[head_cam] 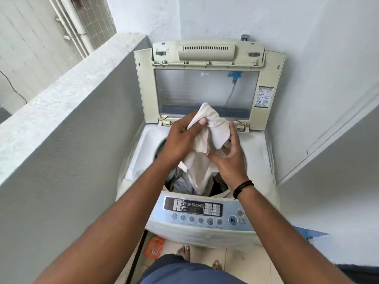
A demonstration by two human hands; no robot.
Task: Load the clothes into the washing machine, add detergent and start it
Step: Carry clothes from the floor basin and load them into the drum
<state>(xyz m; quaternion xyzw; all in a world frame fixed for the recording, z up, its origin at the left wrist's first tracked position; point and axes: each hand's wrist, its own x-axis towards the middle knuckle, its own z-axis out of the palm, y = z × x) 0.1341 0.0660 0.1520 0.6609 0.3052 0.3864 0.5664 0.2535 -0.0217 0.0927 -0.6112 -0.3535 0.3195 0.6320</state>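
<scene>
A top-loading washing machine (pixel 258 160) stands before me with its lid (pixel 207 93) raised against the back wall. Over the open drum I hold a white garment (pixel 207 140). My left hand (pixel 180 138) pinches its upper part between thumb and fingers. My right hand (pixel 229 156) grips its right side, fingers curled into the cloth. The garment's lower end hangs down into the drum, where grey clothes (pixel 182 181) lie. The control panel (pixel 205 212) with a start/pause button (pixel 232 220) faces me below my wrists.
A grey parapet wall (pixel 71 119) runs close along the machine's left side; white walls close in at the right and back. An orange sachet (pixel 154 247) lies on the tiled floor by my bare feet. A blue object (pixel 311 232) sits on the floor at the right.
</scene>
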